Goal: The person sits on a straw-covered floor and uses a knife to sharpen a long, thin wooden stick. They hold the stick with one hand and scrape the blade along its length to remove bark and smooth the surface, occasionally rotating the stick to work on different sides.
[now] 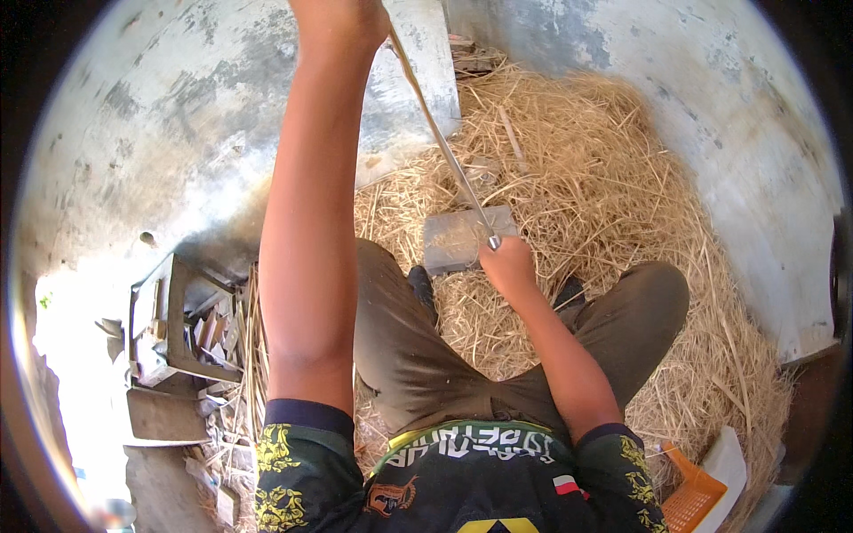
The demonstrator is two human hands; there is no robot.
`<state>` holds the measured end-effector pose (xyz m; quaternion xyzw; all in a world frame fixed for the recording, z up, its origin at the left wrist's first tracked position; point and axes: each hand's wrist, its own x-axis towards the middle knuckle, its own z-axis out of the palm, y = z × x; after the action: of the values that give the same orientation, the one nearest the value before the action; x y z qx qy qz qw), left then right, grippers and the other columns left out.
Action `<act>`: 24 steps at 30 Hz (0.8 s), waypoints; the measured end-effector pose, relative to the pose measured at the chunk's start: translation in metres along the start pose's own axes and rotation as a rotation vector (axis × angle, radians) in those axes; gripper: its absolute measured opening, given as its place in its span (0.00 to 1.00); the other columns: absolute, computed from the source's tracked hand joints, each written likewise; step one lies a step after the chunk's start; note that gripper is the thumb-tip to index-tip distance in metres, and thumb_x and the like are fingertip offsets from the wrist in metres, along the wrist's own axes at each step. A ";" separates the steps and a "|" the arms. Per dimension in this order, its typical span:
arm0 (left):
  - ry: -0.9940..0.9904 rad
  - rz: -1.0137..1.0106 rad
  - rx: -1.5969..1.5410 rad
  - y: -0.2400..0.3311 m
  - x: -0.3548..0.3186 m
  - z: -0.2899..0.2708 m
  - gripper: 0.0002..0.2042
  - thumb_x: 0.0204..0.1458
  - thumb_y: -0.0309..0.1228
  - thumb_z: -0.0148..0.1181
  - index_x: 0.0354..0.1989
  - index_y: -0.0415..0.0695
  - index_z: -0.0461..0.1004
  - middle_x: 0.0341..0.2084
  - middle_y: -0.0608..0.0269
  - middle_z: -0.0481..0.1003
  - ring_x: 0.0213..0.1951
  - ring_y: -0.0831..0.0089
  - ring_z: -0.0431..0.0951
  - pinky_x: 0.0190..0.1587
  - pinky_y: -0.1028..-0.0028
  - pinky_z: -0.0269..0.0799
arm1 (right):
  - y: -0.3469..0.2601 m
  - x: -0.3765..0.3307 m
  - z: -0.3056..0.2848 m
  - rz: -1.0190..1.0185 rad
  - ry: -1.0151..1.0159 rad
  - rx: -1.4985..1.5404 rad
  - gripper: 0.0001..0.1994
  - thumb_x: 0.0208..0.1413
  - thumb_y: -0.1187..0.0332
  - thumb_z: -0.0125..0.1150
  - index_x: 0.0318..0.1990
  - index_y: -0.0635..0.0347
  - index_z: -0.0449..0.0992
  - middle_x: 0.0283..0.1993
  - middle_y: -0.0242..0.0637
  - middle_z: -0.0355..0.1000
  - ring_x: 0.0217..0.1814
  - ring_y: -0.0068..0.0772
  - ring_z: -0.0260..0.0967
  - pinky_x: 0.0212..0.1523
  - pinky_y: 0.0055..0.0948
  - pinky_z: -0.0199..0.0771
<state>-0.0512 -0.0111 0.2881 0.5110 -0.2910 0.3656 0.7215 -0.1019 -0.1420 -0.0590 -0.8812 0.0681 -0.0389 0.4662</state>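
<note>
1. Person is seated on a bed of straw [622,178] with knees apart; two bare forearms are in view.
2. Left hand [342,16] is raised high at the top edge of the view, arm fully extended. It is closed round the upper end of one long thin strip [440,133]; the fingers are partly cut off by the frame.
3. Right hand [508,265] is low, between the knees, fist closed on the lower end of the same strip.
4. The strip runs taut on a diagonal between the two hands, pale at the top, greyish lower down.
5. One flat grey block [451,238] lies on the straw just behind the right hand.
6. One wooden crate [169,329] with scrap pieces sits at the person's left.
7. One orange basket [691,499] is at lower right.
</note>
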 end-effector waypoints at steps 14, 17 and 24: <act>-0.008 0.045 -0.037 -0.034 0.035 -0.005 0.25 0.65 0.50 0.48 0.16 0.56 0.55 0.10 0.77 0.50 0.11 0.83 0.46 0.14 0.77 0.39 | -0.068 -0.016 -0.049 -0.231 0.189 0.320 0.13 0.56 0.67 0.60 0.26 0.69 0.73 0.15 0.39 0.66 0.16 0.29 0.63 0.21 0.33 0.61; -0.017 0.078 -0.042 -0.035 0.032 0.005 0.25 0.65 0.50 0.48 0.16 0.55 0.55 0.10 0.77 0.51 0.11 0.83 0.47 0.14 0.77 0.39 | -0.030 -0.001 -0.023 -0.187 0.224 0.332 0.13 0.55 0.65 0.61 0.25 0.69 0.73 0.15 0.40 0.67 0.17 0.32 0.65 0.22 0.36 0.63; -0.028 0.033 -0.086 -0.038 0.034 0.007 0.26 0.65 0.51 0.48 0.16 0.55 0.54 0.11 0.78 0.52 0.12 0.83 0.47 0.14 0.76 0.40 | 0.020 0.016 -0.001 0.113 -0.027 0.023 0.16 0.50 0.61 0.61 0.21 0.66 0.75 0.19 0.47 0.72 0.23 0.49 0.72 0.29 0.47 0.69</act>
<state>-0.0014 -0.0182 0.2973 0.4797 -0.3250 0.3571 0.7326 -0.0883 -0.1563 -0.0747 -0.8709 0.1110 -0.0014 0.4787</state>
